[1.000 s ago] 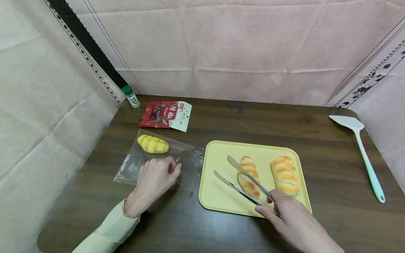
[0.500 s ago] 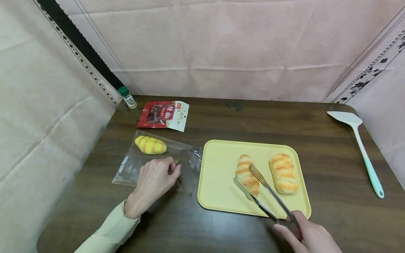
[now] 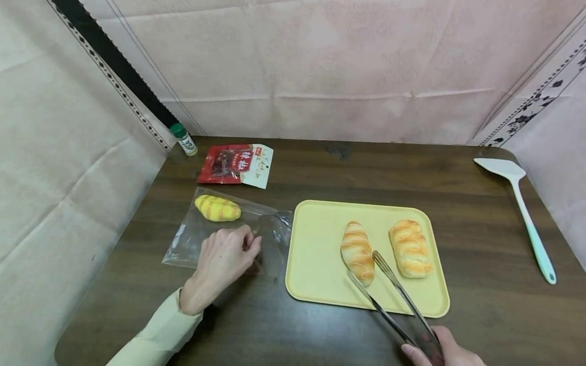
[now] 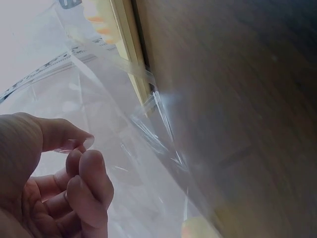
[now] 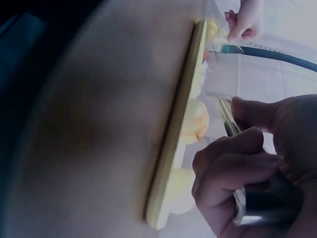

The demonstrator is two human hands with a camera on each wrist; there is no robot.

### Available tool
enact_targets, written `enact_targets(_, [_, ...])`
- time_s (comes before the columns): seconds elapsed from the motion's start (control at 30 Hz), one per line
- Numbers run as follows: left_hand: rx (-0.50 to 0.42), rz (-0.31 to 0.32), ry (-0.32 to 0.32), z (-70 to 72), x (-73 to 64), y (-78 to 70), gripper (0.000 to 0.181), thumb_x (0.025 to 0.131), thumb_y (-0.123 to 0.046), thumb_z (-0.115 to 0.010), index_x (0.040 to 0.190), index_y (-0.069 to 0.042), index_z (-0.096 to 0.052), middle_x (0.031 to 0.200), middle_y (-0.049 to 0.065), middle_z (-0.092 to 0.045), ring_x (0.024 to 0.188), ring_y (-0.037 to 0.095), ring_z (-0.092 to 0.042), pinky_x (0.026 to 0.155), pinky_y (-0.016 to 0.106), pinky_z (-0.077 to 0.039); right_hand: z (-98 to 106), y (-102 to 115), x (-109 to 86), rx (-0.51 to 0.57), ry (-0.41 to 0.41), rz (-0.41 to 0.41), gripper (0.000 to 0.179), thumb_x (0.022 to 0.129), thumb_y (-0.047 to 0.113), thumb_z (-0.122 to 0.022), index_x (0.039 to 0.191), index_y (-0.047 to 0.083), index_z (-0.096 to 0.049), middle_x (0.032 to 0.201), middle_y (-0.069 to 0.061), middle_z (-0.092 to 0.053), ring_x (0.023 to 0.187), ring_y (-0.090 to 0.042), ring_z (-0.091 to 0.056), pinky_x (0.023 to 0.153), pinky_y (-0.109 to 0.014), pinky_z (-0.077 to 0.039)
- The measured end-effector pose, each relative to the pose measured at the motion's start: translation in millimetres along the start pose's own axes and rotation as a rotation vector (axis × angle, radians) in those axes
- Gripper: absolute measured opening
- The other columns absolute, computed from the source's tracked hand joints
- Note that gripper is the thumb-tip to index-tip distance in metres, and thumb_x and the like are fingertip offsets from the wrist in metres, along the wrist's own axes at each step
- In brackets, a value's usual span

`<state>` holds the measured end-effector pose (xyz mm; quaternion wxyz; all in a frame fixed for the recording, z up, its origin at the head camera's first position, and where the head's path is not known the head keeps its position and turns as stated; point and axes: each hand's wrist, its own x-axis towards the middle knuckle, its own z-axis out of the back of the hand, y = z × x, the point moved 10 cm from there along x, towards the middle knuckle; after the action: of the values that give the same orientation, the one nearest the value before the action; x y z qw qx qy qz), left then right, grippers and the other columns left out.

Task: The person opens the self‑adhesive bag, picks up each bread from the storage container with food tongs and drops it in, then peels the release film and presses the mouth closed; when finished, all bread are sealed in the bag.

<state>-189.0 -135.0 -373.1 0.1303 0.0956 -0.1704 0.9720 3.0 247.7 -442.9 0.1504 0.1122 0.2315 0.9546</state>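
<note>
My left hand [image 3: 226, 262] pinches the upper layer of a clear plastic bag [image 3: 185, 246] between thumb and fingertips. A yellow striped bread roll [image 3: 217, 208] lies in the bag, beyond that hand. In the right hand [image 3: 450, 352] I grip metal tongs [image 3: 400, 287], their arms spread apart. The tong tips straddle the near end of a bread roll with white icing lines [image 3: 357, 249], which sits on a pale yellow tray [image 3: 313, 244]. Beside it on the tray rests a golden ridged bread [image 3: 410, 249]. The right wrist view shows my fingers wrapped around the tongs' handle end [image 5: 270, 206].
A red and white food packet [image 3: 235, 164] lies behind the bag, with a green-capped bottle [image 3: 184, 139] at the back left corner. On the far right is a white and mint spatula [image 3: 522, 208]. Cloth walls [image 3: 343, 66] enclose the table's back and sides.
My right hand has drawn the tongs back toward me and to the right, from over the iced roll to its near end. The left hand keeps its hold on the bag.
</note>
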Motion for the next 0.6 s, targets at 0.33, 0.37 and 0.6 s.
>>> enact_targets(0.33, [0.01,0.003,-0.005,1.1,0.0,0.6,0.032,0.094,-0.02,-0.082,0.071,-0.016,-0.059,0.058,-0.003,-0.05,0.051,0.016,-0.047,0.048,0.031,-0.035,-9,-2,-0.8,-0.024,0.071,-0.101,0.042,0.084,0.032,-0.093,0.105,0.006,-0.068,0.058,0.008,-0.046,0.051,0.0,-0.036,0.052,-0.023,-0.03])
enact_targets(0.37, [0.012,0.004,-0.004,1.0,-0.1,0.6,0.032,0.094,-0.019,-0.082,0.071,-0.016,-0.059,0.058,-0.003,-0.051,0.051,0.016,-0.047,0.048,0.031,-0.035,-10,-2,-0.5,-0.026,0.079,-0.101,0.042,0.084,0.031,-0.093,0.105,0.006,-0.068,0.058,0.008,-0.046,0.051,-0.001,-0.036,0.052,-0.023,-0.03])
enact_targets(0.6, [0.02,0.007,0.012,0.5,-0.9,-0.4,0.029,0.094,-0.018,-0.081,0.072,-0.015,-0.061,0.059,-0.002,-0.051,0.052,0.016,-0.047,0.048,0.03,-0.036,-18,-3,-1.6,-0.027,0.11,-0.088,0.041,0.085,0.033,-0.092,0.104,0.007,-0.067,0.056,0.01,-0.048,0.05,-0.002,-0.037,0.052,-0.024,-0.032])
